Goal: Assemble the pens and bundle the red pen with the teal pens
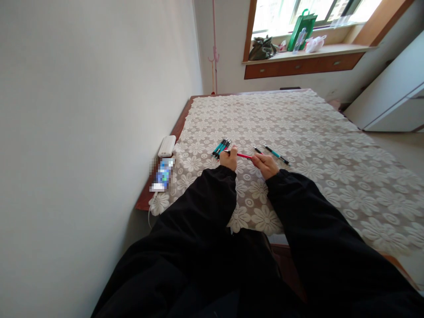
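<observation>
Over the lace-covered tabletop [298,132], the left hand [229,158] and right hand [264,165] each pinch an end of a red pen [244,156], both grips clenched, level between them; a teal bundle [221,147] lies just beyond the left hand, 2 loose pens [271,153] by the right.

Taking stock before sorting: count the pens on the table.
About 7: one red pen between both hands, roughly four teal pens bundled at the left hand, two loose pens beyond the right hand. The bundle may hide more.
</observation>
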### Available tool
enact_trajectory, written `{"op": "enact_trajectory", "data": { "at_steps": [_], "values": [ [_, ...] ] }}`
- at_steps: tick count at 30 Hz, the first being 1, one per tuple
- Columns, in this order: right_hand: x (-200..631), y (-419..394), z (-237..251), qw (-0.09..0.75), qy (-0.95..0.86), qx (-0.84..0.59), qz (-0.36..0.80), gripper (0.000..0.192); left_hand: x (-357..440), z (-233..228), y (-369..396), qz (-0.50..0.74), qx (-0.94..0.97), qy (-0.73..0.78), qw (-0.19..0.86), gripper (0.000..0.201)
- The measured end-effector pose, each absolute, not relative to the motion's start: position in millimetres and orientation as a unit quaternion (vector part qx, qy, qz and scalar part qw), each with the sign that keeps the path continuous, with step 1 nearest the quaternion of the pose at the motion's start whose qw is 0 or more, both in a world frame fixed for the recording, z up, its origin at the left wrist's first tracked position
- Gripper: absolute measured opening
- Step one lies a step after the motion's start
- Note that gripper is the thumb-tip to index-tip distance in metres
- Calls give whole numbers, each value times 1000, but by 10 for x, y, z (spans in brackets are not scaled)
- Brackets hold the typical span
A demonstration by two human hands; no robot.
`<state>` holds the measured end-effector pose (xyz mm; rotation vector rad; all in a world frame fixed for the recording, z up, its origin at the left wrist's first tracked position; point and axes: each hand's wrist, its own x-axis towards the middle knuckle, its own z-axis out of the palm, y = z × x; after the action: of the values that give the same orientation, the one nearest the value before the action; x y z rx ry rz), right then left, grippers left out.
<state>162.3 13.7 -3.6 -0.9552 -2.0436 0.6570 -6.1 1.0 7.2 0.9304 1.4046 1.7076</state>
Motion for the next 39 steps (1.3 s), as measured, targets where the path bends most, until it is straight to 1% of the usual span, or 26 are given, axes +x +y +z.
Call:
{"op": "enact_trajectory", "data": {
  "at_steps": [2,5,8,11,22,25,28,31,33,39],
  "values": [
    [1604,147,-64,408,-801,-377,224,53,-65,43,37,667,354,542,369,64],
    [1581,168,-113,442,-792,-386,167,41,-76,1,78,666,339,541,385,67],
    [1579,187,-152,463,-782,-391,142,33,-83,-6,83,652,343,549,395,70],
    [1590,202,-181,473,-778,-392,134,29,-82,16,71,651,348,548,393,70],
    [1599,184,-128,459,-799,-364,132,28,-61,-48,129,666,341,541,384,61],
    [1615,177,-112,446,-811,-358,125,32,-65,-66,123,667,353,538,375,60],
    [1637,188,-123,424,-824,-355,121,40,-66,-81,117,676,362,529,364,61],
    [1645,201,-144,410,-831,-352,130,46,-61,-99,125,686,350,518,373,62],
    [1635,202,-153,415,-828,-351,138,44,-58,-111,136,695,339,507,381,62],
    [1591,196,-190,464,-791,-374,138,27,-65,-83,139,687,348,513,379,64]
  ]
}}
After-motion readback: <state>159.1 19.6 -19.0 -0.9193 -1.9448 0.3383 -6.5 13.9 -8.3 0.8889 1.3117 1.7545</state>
